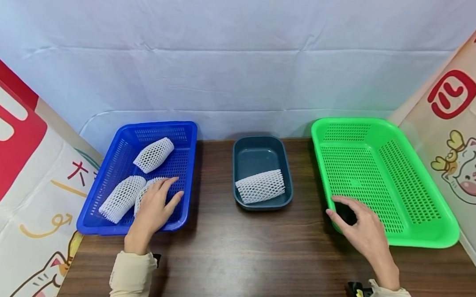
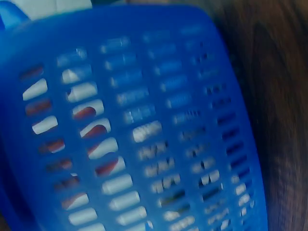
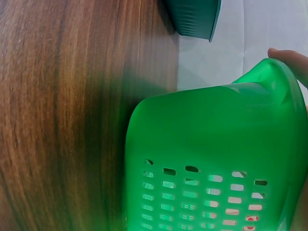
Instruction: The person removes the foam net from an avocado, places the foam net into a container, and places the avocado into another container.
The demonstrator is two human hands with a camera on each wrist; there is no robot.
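In the head view my left hand (image 1: 156,202) is inside the blue basket (image 1: 192,164), over a white foam net sleeve (image 1: 141,195) that it partly covers. Its thumb and index finger stand apart. Two more foam net sleeves (image 1: 155,155) lie beside and behind that hand. At the front left corner of the green basket (image 1: 433,234), my right hand (image 1: 364,227) curves its thumb and fingers about a dark round thing (image 1: 345,213); I cannot tell whether it grips it. A fingertip (image 3: 284,55) shows at the green rim in the right wrist view.
Between the baskets stands a dark teal tray (image 1: 257,156) with a foam net sleeve (image 1: 261,186) lying in its front part. All stand on a brown wooden table (image 1: 225,258). A white cloth (image 1: 241,73) hangs behind, with printed panels (image 1: 469,149) at both sides.
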